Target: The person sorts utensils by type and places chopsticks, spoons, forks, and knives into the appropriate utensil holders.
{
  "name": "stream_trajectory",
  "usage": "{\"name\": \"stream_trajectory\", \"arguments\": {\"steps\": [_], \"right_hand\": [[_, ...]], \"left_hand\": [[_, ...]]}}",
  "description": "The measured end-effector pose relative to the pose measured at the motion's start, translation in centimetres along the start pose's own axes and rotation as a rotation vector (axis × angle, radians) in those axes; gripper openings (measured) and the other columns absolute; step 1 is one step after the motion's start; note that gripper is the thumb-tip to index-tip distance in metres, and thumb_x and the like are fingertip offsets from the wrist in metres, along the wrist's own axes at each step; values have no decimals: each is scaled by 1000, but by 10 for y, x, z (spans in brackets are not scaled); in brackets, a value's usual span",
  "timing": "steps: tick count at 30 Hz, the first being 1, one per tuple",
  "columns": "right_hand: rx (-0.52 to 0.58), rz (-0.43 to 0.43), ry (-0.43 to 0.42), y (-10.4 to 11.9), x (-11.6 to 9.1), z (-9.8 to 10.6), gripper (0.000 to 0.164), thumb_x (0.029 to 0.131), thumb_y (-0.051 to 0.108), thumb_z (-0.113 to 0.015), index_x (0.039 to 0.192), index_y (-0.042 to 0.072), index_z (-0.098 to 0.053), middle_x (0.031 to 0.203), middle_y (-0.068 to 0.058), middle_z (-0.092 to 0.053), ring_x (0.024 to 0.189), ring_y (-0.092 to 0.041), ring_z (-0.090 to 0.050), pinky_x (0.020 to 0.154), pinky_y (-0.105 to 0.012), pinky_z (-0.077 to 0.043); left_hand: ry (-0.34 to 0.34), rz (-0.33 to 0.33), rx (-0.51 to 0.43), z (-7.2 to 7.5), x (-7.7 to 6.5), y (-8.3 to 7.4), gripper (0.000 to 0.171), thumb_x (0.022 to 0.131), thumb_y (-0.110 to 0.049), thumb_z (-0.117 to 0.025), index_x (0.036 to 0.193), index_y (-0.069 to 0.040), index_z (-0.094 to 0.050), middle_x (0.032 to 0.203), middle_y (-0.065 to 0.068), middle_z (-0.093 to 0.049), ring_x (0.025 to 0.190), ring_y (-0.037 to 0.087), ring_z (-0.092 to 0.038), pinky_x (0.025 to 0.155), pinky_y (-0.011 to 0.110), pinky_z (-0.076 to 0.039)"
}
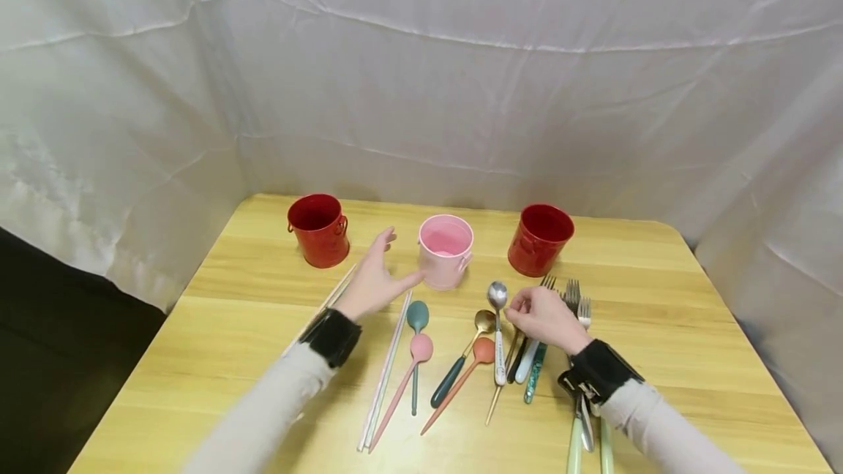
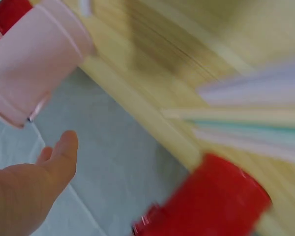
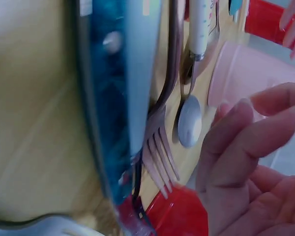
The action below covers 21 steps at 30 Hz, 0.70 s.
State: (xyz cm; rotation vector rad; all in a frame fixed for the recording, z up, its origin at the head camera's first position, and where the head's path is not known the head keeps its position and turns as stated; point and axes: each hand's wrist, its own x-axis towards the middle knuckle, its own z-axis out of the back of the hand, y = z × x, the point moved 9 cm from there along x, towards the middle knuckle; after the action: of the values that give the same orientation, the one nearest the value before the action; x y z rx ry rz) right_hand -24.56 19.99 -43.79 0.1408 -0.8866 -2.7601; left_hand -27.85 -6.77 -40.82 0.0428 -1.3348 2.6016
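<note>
Spoon with white handle (image 1: 499,350) lies bowl toward the far edge of the surface (image 1: 165,357), likely light, stiff and slick, best pinched mid-handle. Right hand (image 1: 546,319) has an empty, loosely curled grip beside it; left hand (image 1: 374,284) is spread, empty.

Far side of the table (image 1: 211,364), roughly in a row: left bucket (image 1: 324,246), middle bucket (image 1: 437,271), right bucket (image 1: 535,251). In front, left to right — left chopsticks (image 1: 329,297), right chopsticks (image 1: 381,379), spoons (image 1: 421,347), forks (image 1: 573,292). Spoons lie before the middle bucket, spreading off to its right. Forks lie before the right bucket, right grip (image 1: 543,317) over them — partly hidden there, but they look overlapped. Left grip (image 1: 374,285): between left bucket and middle bucket.
</note>
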Motion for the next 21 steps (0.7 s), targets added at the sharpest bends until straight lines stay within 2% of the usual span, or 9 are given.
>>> {"name": "stream_trajectory", "arguments": {"steps": [3, 7, 11, 15, 21], "right_hand": [[-32, -47, 60, 1, 4, -11, 21, 81, 17, -65, 62, 12, -60, 51, 4, -49, 46, -11, -47, 43, -25, -37], [-14, -91, 133, 1, 5, -26, 34, 82, 19, -69, 52, 12, -55, 41, 6, -44, 41, -13, -53, 40, -25, -41], [3, -119, 137, 1, 7, -32, 37, 80, 16, -69, 47, 11, -52, 39, 4, -45, 39, -15, -57, 39, -26, -47], [21, -166, 134, -3, 10, -34, 35, 79, 15, -67, 47, 10, -53, 39, 3, -46, 39, -14, -56, 39, -25, -45], [113, -238, 185, -11, 11, -41, 33, 79, 13, -65, 49, 6, -55, 40, 2, -46, 38, -14, -54, 39, -23, -43]], "left_hand": [[1, 19, -56, -17, 15, -5, 104, 72, -45, -78, 147, -5, -19, 147, 16, -33, 133, 29, -35, 105, 50, -35], [-10, 17, -92, -30, 29, -9, 111, 65, -44, -83, 147, -5, -18, 147, 16, -30, 133, 27, -34, 107, 47, -32], [-24, -14, -156, -38, 37, -14, 111, 62, -36, -86, 146, -6, -20, 142, 15, -36, 129, 27, -38, 106, 45, -34], [-33, -61, -200, -44, 43, -18, 111, 60, -31, -88, 145, -6, -22, 136, 14, -42, 124, 29, -43, 104, 44, -36], [-61, -57, -209, -48, 47, -18, 111, 58, -30, -89, 145, -6, -23, 134, 14, -45, 123, 28, -45, 103, 42, -37]]}}
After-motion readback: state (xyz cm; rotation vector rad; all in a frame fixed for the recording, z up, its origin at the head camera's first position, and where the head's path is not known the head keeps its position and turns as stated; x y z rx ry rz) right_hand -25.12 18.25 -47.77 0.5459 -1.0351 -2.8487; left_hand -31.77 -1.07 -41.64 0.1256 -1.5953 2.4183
